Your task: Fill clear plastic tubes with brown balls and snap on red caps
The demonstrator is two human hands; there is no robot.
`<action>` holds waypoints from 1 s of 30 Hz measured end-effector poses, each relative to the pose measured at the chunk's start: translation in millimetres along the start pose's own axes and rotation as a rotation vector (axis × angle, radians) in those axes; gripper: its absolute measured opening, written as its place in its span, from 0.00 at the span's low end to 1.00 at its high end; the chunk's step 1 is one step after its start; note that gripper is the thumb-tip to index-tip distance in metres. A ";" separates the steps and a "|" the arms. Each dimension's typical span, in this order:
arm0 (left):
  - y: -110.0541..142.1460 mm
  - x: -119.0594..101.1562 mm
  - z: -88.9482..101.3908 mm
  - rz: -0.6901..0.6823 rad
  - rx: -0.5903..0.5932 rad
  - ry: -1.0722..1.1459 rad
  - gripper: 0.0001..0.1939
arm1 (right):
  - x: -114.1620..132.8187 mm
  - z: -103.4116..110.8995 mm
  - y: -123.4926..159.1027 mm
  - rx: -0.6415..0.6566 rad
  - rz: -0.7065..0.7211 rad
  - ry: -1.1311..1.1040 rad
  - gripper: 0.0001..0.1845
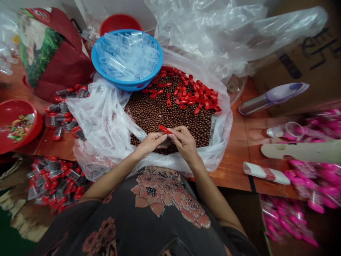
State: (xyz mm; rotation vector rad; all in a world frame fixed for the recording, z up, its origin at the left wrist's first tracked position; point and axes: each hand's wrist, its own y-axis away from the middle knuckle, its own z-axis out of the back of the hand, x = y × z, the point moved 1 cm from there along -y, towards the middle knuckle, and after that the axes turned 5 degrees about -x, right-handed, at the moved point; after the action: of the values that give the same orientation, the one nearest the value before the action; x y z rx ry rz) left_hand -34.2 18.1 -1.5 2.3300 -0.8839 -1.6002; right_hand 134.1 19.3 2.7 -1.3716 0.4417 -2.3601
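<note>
My left hand point(151, 142) and my right hand point(183, 141) meet over a plastic-lined tray of small brown balls point(154, 110). Both have their fingers pinched together. A red cap point(164, 129) is held at the fingertips of my right hand, above a small clear tube point(165, 142) gripped between the two hands. A heap of loose red caps point(194, 94) lies on the far right of the brown balls. A blue bowl point(127, 58) full of empty clear tubes rests on the tray's far left edge.
Filled red-capped tubes lie at the left point(65, 113) and lower left point(53, 183). A red bowl point(20, 124) holds wrapped sweets. Pink-capped items point(317, 177) and a purple scoop point(274, 97) sit on the wooden table point(237, 160) at the right. Clear plastic sheeting point(226, 32) lies behind.
</note>
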 end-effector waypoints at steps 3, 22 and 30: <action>3.2 -3.4 -0.7 -0.022 0.017 -0.062 0.19 | -0.6 3.4 0.4 0.047 0.062 0.023 0.18; 9.6 -12.8 2.1 -0.127 -0.062 -0.213 0.16 | 2.9 -17.4 16.9 0.016 0.199 0.259 0.39; 16.6 -14.9 2.1 -0.090 0.037 -0.116 0.18 | -3.0 -8.4 17.9 0.051 0.169 0.243 0.38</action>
State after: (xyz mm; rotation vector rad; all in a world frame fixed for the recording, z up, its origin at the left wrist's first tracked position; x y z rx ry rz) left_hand -45.8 13.5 17.0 2.3531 -0.8501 -1.7851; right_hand 131.0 5.6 -11.6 -0.9879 0.5381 -2.3869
